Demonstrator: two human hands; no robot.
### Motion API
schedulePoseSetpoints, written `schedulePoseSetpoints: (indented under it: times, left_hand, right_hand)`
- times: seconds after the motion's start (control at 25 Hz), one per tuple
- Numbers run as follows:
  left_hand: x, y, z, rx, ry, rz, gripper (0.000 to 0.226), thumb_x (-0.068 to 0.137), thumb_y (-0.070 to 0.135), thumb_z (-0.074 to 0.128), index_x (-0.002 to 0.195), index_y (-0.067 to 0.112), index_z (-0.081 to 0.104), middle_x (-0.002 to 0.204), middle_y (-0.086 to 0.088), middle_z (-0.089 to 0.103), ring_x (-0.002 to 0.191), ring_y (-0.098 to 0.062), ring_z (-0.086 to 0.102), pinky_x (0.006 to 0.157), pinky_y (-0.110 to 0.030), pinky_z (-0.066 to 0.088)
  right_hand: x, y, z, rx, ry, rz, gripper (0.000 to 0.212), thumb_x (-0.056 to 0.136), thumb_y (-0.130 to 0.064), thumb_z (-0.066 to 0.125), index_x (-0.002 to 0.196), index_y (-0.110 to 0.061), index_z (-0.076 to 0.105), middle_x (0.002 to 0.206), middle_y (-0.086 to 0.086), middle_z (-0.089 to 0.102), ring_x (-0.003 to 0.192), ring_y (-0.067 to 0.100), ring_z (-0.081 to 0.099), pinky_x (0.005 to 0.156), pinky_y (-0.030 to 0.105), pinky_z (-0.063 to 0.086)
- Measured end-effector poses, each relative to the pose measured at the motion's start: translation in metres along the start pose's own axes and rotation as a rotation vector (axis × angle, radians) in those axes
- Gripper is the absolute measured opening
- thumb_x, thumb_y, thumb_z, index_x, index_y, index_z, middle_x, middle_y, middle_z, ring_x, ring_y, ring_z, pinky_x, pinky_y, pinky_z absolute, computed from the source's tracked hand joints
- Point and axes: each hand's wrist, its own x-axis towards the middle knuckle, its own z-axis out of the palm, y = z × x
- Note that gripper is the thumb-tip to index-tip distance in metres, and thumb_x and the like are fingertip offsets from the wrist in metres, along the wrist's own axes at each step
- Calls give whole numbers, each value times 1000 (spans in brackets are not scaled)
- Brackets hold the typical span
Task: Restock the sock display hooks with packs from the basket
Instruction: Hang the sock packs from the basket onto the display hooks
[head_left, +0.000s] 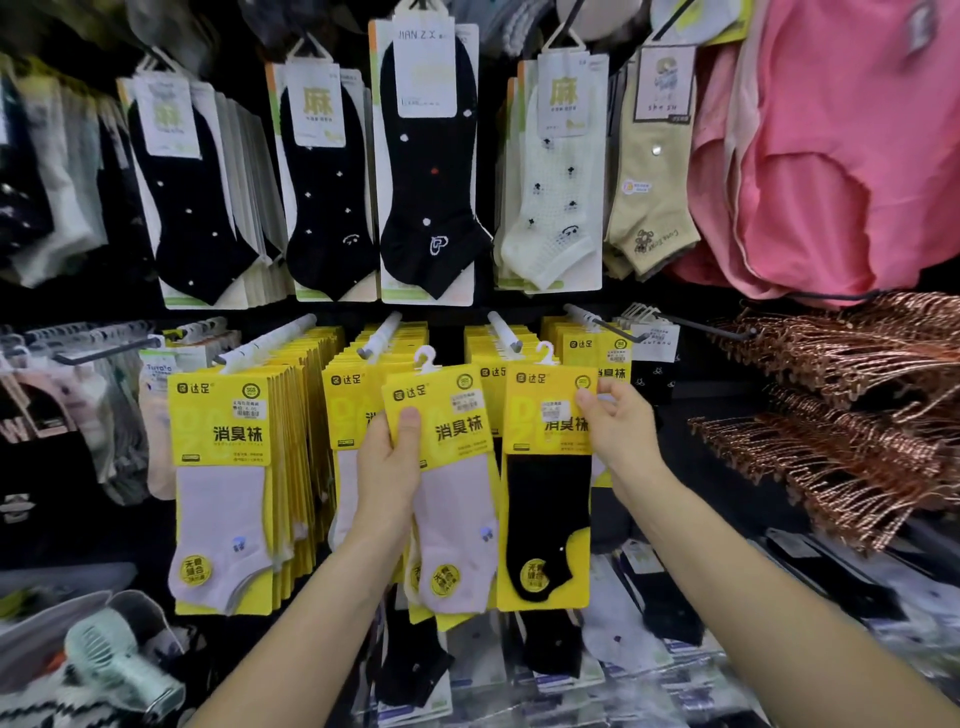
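**A:** What fills the view?

**B:** A dark display wall. Single sock cards (426, 156) hang along the top, and below them a row of yellow sock packs (223, 493) sits thick on white-sleeved prongs. Pink garments (831, 156) hang to the right with coppery bundles (857, 415) under them. There's a mint handheld fan (119, 660) at lower left. I can't pick out the basket.

**A:** And the packs in hand?

**B:** Two, side by side in front of the lower row, both upright with the long axis vertical. The left hand (389, 467) curls round the left edge of the pale-sock pack (457, 493), thumb on its face. There may be more packs behind it; I can't tell. The right hand (618, 431) pinches the upper right corner of the black-sock pack (545, 493) between thumb and fingertips.

**A:** Which goes up first?

**B:** The black one, I'd judge. Its plastic hanger (544, 353) stands above the grip, just to the right of the tip of the display prong (503, 330) and not touching it. The right hand is the nearer one. The pack would need to shift a little left so the hanger catches the tip, then slide back.

**A:** Is there room?

**B:** It's tight. That prong already carries a stack, and the pale-sock pack's own hanger stands between it and the next prong to the left.
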Motion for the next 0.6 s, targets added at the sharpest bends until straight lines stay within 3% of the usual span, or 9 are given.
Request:
schedulePoseSetpoints:
  times: [0.12,0.28,0.48,0.6]
  left_hand:
    - [8,3,-16,11,35,6,17,98,29,43,101,21,58,99,5,65,90,-8,62,73,-24,50]
    - [11,4,-28,4,63,-17,15,98,31,45,101,24,58,100,5,66,91,-11,63,75,-28,50]
    - [4,3,-23,14,13,11,17,98,30,44,101,22,59,96,9,66,87,-6,62,69,-20,48]
    - [-5,1,-12,26,-27,25,13,97,28,46,95,28,59,93,12,67,83,0,63,65,-13,50]
  right_hand:
    - [11,-5,4,-11,-21,-21,16,94,-23,55,108,-15,55,100,8,68,96,25,63,87,44,52]
    - [15,-4,21,-173,-31,-65,12,93,-25,57,98,-15,52,75,-1,63,74,18,54,73,36,49]
    - [19,-6,31,-272,24,-38,15,92,-28,58,101,-17,54,77,-6,58,66,11,52,58,26,41]
    - [14,-5,27,-322,39,-65,22,90,-30,60,105,-13,60,88,-4,58,83,15,55,69,26,41]
